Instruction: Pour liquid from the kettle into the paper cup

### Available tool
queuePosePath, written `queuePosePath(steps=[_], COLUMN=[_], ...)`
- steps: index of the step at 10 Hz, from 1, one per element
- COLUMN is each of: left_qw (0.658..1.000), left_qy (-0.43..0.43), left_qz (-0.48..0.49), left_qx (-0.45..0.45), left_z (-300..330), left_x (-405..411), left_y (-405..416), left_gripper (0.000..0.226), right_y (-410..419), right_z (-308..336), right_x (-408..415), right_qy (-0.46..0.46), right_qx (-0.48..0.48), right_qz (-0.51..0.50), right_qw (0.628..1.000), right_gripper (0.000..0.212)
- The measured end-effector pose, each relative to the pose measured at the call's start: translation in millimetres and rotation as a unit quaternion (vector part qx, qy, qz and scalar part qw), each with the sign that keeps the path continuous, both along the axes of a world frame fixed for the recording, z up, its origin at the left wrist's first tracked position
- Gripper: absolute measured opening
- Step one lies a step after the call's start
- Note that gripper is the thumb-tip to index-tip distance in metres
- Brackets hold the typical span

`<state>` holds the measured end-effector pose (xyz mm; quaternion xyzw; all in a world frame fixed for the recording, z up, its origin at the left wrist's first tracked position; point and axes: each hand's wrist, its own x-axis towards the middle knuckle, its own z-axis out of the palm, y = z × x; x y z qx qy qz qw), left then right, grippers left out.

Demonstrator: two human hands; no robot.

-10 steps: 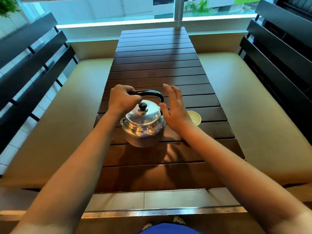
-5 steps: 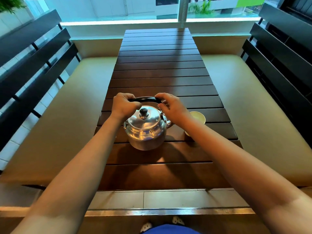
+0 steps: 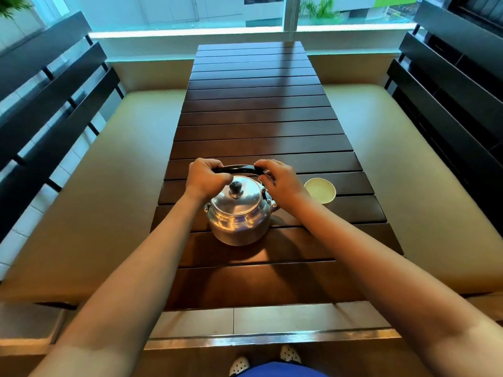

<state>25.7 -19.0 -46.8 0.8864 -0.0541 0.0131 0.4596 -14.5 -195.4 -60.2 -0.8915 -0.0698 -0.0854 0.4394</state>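
A shiny metal kettle [image 3: 239, 219] with a black lid knob and a black arched handle [image 3: 236, 168] stands on the dark slatted wooden table [image 3: 258, 123]. My left hand [image 3: 205, 177] is closed around the handle's left end. My right hand [image 3: 280, 180] grips the handle's right end, hiding the kettle's right side and spout. A pale paper cup [image 3: 320, 190] stands upright on the table just right of my right hand, its open mouth showing; I cannot tell whether there is liquid in it.
Cream cushioned benches [image 3: 109, 170] flank the table on both sides, backed by dark slatted backrests [image 3: 449, 99]. A window ledge runs behind the table's far end. A metal-edged counter [image 3: 272, 340] lies below my arms.
My right hand, open beside the kettle a second ago, has closed on the handle's right end. The left hand has kept its grip. The cup shows more fully beside my right hand.
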Motion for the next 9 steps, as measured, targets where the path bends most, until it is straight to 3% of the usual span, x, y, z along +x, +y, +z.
queuePosePath(steps=[3, 5, 7, 9], left_qw=[1.0, 0.995, 0.982, 0.974], left_qy=[-0.017, -0.061, -0.04, -0.046], left_qz=[-0.005, -0.046, -0.139, -0.141], left_qx=[0.015, 0.063, 0.121, 0.173], left_z=[-8, -10, 6, 37], left_x=[0, -1, -10, -11], left_y=[3, 9, 18, 13], left_gripper=[0.03, 0.013, 0.048, 0.047], right_y=[4, 6, 13, 24], right_z=[-8, -8, -2, 13], right_x=[-3, -6, -13, -16], right_qy=[0.012, 0.008, 0.017, 0.012], right_qx=[0.014, 0.018, -0.007, -0.064], right_qz=[-0.012, -0.025, -0.042, -0.088], right_qw=[1.0, 0.999, 0.999, 0.994], right_gripper=[0.032, 0.033, 0.037, 0.043])
